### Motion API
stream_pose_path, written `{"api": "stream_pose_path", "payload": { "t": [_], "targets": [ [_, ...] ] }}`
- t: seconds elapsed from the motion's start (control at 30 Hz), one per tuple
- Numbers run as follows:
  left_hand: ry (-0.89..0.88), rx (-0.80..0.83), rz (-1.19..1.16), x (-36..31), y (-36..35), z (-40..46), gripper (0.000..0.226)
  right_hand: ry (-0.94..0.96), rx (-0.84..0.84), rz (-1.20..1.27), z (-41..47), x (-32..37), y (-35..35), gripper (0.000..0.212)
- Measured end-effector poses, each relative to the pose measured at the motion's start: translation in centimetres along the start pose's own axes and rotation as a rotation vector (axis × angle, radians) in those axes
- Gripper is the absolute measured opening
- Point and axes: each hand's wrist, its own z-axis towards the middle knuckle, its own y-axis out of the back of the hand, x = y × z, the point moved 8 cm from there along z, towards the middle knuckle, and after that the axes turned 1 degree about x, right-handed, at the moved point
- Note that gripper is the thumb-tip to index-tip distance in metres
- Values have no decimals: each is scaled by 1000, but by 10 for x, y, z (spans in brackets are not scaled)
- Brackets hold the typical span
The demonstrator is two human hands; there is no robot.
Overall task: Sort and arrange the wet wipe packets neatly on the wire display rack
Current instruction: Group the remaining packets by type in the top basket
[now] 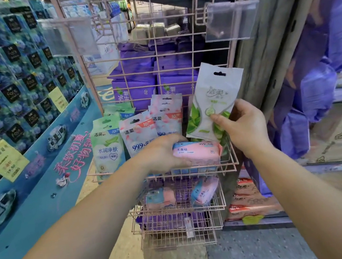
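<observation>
— Right hand [242, 126], centre-right of the frame, pinches a flat white-and-green leaf-printed wipe sachet [212, 101] by its lower edge, tilted against the pink wire display rack [154, 50].

— And the left hand [162, 152] at centre curls around a plump pink-and-blue wipe pack [197, 152], lying sideways at the upper basket's front rail.

— That pack looks soft and squashy, probably slick film; a grip across its middle suits it. The sachet seems light and floppy, better held near its hang-hole.

— Standing pink and mint sachets fill the basket's left. Two more pink packs sit in the lower basket [175, 212].

— Small print is unreadable, and the left palm hides part of the pack.
</observation>
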Motion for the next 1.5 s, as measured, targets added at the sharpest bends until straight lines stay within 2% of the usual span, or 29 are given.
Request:
{"api": "stream_pose_path", "payload": {
  "t": [0.13,0.23,0.3,0.37,0.47,0.57,0.67,0.73,0.8,0.87,1.0,1.1,1.2,1.3,1.4,1.47,1.5],
  "targets": [
    [-65,-101,-16,-19,26,-10,53,-16,5,38,6,-3,2,21],
    [-133,-291,-38,-41,61,-42,54,-36,13,51,9,-8,3,19],
    [-185,-387,-155,-44,74,-71,54,-47,23,29,6,-11,3,17],
    [-214,-340,-297,-33,66,-95,51,-50,62,-2,-2,-14,1,18],
    [-105,-67,-371,6,10,-109,46,-95,132,-45,-18,-29,-6,19],
    [154,135,-404,59,-66,-103,35,-128,144,-63,-26,-37,-9,19],
    [507,134,-694,104,-124,-93,24,-130,134,-83,-29,-35,-7,23],
    [691,87,-975,116,-147,-86,31,-137,134,-83,-31,-34,-6,25],
    [796,43,-1251,114,-160,-78,36,-144,136,-69,-33,-35,-6,25],
    [831,-2,-1368,109,-167,-65,31,-144,134,-57,-35,-35,-7,25],
    [849,-99,-1496,94,-180,-41,34,-133,135,-58,-38,-32,-7,26],
    [777,-148,-1698,83,-188,-36,26,-122,147,-98,-38,-31,-7,27],
    [657,-220,-1855,85,-191,-40,38,-123,175,-124,-41,-33,-8,26],
    [619,-286,-1781,84,-184,-42,27,-121,182,-134,-42,-34,-9,26],
    [863,-276,-1478,84,-181,-43,8,-112,193,-149,-41,-33,-11,28],
    [861,-95,-1270,74,-171,-45,16,-96,200,-171,-42,-34,-10,34],
    [776,84,-1181,63,-166,-48,19,-88,200,-185,-42,-35,-8,39]
  ]
}}
